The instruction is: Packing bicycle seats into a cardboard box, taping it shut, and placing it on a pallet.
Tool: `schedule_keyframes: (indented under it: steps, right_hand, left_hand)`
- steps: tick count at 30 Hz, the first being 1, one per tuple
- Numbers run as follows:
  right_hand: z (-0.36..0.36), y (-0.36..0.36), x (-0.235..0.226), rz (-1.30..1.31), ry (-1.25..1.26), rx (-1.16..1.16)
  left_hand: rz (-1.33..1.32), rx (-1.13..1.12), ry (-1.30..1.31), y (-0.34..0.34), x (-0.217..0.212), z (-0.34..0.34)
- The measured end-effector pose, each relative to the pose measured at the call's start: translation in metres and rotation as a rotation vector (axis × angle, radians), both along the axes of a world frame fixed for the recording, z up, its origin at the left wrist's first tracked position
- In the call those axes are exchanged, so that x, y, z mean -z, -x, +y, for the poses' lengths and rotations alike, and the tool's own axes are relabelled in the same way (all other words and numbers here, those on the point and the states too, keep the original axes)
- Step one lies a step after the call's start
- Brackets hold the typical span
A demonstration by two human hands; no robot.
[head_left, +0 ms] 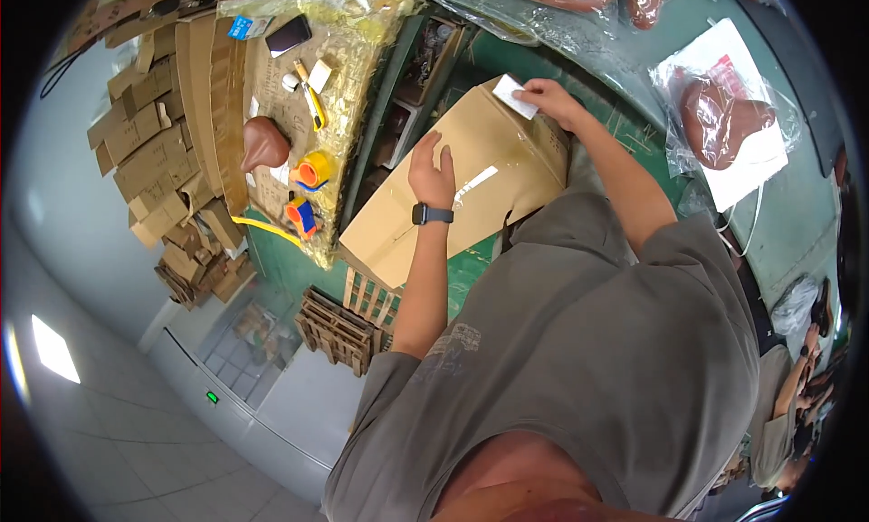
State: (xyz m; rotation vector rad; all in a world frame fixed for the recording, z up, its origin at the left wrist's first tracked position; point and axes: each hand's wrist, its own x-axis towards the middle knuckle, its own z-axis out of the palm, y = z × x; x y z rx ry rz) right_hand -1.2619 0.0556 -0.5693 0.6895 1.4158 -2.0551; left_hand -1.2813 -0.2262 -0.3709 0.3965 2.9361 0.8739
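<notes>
A large closed cardboard box (471, 178) lies at an angle in front of me, with a white strip on its top. Against its far right edge is a white label (515, 97), which my right hand (549, 102) pinches by one side. My left hand (432, 172), a dark watch on its wrist, hovers over or rests on the box's left part; contact is unclear. Its fingers are extended, the thumb apart, and nothing is in them.
To the left, a tape-covered bench (339, 151) bears a yellow utility knife (316, 108), phone (289, 36), tape dispensers (311, 171) and a brown saddle-shaped piece (265, 143). A bagged brown piece (724, 124) lies right. Wooden pallets (337, 330) stand beyond the box; people work far right.
</notes>
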Motion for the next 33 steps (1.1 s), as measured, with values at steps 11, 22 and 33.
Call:
schedule_keyframes:
  steps: [11,22,33]
  right_hand:
    - [-0.097,0.053,0.017,0.129,-0.239,0.046]
    - [-0.079,-0.018,0.319,-0.534,0.271,0.068]
    - [-0.486,0.257,0.138,-0.236,0.308,-0.685]
  left_hand:
    - [-0.181,-0.652,0.192,-0.113,0.106,-0.179]
    - [-0.214,-1.312,0.390,-0.160,0.206,-0.540]
    - [-0.481,-1.327,0.341,-0.166,0.154,-0.730]
